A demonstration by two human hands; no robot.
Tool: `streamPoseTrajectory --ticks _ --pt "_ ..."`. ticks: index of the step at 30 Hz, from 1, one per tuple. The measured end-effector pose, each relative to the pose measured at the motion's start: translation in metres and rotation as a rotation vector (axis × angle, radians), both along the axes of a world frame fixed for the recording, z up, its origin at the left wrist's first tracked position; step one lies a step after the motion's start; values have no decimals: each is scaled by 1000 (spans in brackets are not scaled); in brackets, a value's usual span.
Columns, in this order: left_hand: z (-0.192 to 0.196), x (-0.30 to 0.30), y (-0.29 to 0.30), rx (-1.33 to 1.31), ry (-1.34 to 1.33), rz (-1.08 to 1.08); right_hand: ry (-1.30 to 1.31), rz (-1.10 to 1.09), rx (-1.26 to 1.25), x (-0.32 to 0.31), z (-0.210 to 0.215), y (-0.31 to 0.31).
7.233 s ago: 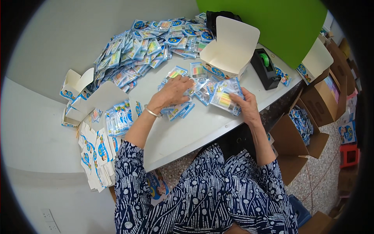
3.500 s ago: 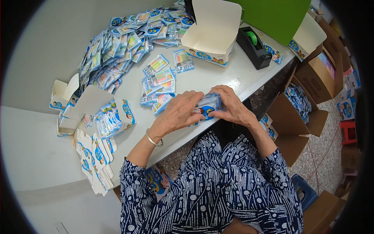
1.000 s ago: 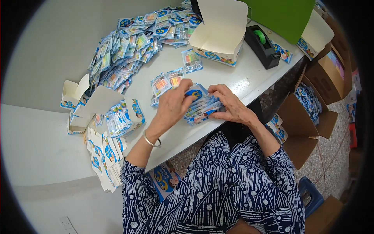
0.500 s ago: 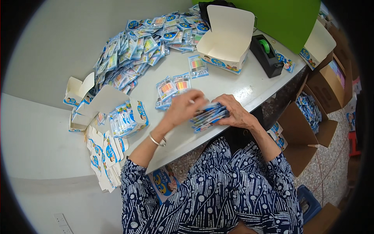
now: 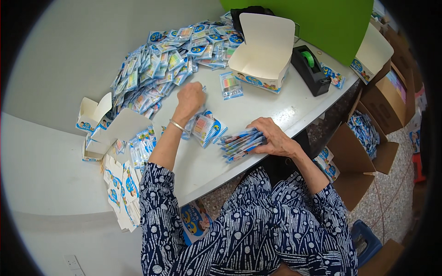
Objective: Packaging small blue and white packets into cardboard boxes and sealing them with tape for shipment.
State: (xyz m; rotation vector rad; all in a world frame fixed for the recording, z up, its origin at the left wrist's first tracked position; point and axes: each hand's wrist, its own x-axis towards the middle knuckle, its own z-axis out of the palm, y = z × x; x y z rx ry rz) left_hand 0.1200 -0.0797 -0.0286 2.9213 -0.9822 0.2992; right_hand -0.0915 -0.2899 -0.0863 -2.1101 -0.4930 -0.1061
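Now your right hand clamps one fanned stack of blue-and-white packets at the white table edge; your left hand, fingers curled together, hovers beside two loose packets.

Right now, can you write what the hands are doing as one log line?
left hand: reaching to packet pile | right hand: holds packet stack | open box: behind

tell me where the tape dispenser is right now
In the head view, the black tape dispenser sits on the table's far right, just right of the open white box, before the green panel.
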Motion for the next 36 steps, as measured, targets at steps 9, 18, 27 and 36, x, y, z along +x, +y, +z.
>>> streamPoseTrajectory --ticks 9,18,27,36 --pt "-17 12 -53 -222 153 9 -63 -40 10 -1 -1 1" --pt "-44 3 -57 -407 257 31 -76 -24 3 -1 1 2" --pt "-23 -15 49 -315 189 179 -75 -25 5 -1 -2 -1" --pt "-22 9 73 -179 269 480 -50 -40 3 -2 -7 -2"
